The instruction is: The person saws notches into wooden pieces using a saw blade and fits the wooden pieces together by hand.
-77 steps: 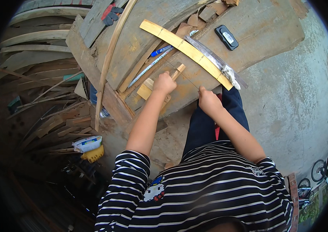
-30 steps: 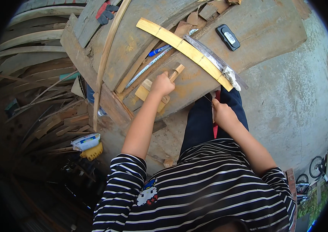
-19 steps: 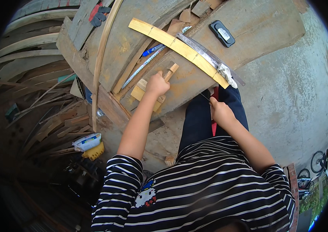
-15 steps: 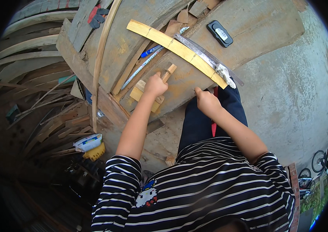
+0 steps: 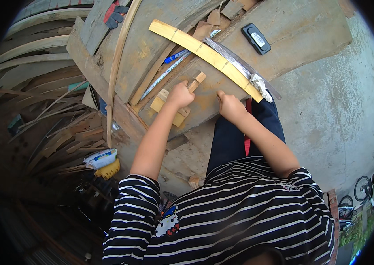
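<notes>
My left hand (image 5: 180,95) is closed around a small wooden stick (image 5: 197,81), whose squared end sticks out past the fingers. Beneath that hand a pale wooden block (image 5: 159,101) lies on the plank bench, partly hidden by the hand and wrist. To its right, above the bench's near edge, my right hand (image 5: 232,108) is closed with the thumb side toward the stick; what it holds, if anything, is too small to make out. A gap separates the two hands. Beyond them lies a curved yellow wooden strip (image 5: 204,57) with dark cross marks.
A metal ruler (image 5: 235,62) lies along the strip, with a crumpled white cloth (image 5: 261,86) at its near end. A black case (image 5: 256,39), a blue marker (image 5: 176,56), a measuring tape (image 5: 166,76) and a glove (image 5: 115,15) rest on the planks (image 5: 302,35). Scrap wood fills the left.
My right hand has moved left, closer to the stick. My left hand keeps its hold, and the whole view has shifted slightly.
</notes>
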`<act>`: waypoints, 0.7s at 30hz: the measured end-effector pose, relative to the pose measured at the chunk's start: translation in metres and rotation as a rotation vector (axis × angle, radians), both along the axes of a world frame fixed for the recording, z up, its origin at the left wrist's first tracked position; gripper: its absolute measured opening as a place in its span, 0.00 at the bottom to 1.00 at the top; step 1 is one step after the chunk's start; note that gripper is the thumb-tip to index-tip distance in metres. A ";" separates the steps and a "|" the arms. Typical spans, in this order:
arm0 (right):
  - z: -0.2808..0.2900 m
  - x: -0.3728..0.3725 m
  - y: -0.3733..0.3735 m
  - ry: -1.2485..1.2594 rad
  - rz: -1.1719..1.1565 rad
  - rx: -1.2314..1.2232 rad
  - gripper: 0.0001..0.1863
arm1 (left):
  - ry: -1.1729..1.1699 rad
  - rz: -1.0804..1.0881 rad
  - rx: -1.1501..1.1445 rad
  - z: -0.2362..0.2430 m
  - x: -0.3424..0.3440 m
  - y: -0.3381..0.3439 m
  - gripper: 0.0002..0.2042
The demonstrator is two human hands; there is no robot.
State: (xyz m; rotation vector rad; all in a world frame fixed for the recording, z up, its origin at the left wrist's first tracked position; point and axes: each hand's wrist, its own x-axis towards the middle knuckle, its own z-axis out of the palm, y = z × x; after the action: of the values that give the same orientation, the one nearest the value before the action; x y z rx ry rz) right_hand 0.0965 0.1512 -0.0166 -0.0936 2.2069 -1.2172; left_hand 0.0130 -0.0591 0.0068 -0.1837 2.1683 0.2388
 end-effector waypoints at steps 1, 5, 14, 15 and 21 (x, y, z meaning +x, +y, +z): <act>-0.004 0.004 0.000 -0.082 0.035 0.034 0.08 | 0.003 0.003 -0.006 0.000 0.000 0.000 0.22; 0.004 0.056 0.043 -0.166 0.045 0.080 0.08 | -0.024 0.004 -0.020 0.000 0.000 -0.001 0.22; -0.025 0.021 -0.011 -0.035 -0.006 0.011 0.07 | -0.015 0.034 0.146 -0.002 -0.006 -0.012 0.22; -0.022 0.021 -0.009 0.042 -0.053 -0.069 0.07 | -0.029 0.042 0.160 -0.003 -0.007 -0.013 0.22; 0.013 0.055 0.040 -0.186 0.028 0.177 0.07 | -0.057 0.066 0.219 -0.007 -0.009 -0.019 0.21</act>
State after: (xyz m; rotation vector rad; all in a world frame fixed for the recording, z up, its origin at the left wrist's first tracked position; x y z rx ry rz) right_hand 0.1518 0.1910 -0.0039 0.0575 2.1315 -0.9695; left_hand 0.0036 -0.0785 0.0002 -0.1353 2.0648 0.4997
